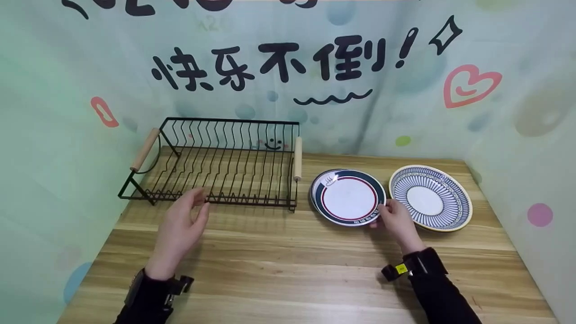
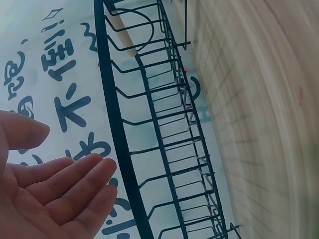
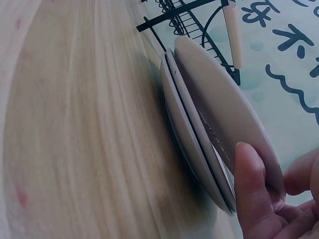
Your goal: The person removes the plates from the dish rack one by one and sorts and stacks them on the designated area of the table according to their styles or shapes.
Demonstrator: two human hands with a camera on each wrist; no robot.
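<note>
A stack of white plates with navy and red rims [image 1: 348, 197] lies on the wooden table [image 1: 288, 270], right of a black wire dish rack [image 1: 225, 162]. My right hand [image 1: 386, 211] pinches the near right rim of the top plate. In the right wrist view the top plate [image 3: 219, 109] is tilted slightly off the plates under it, with my thumb [image 3: 251, 184] on its edge. My left hand [image 1: 200, 205] hovers open just in front of the rack's front rail and holds nothing. The left wrist view shows its straight fingers [image 2: 70, 181] beside the rack's wires [image 2: 149, 124].
A blue striped plate with a yellow rim [image 1: 429, 198] lies right of the stack, close to my right hand. The rack has wooden handles [image 1: 297, 158] at both ends. Printed cloth walls [image 1: 67, 90] enclose the table at the back and sides.
</note>
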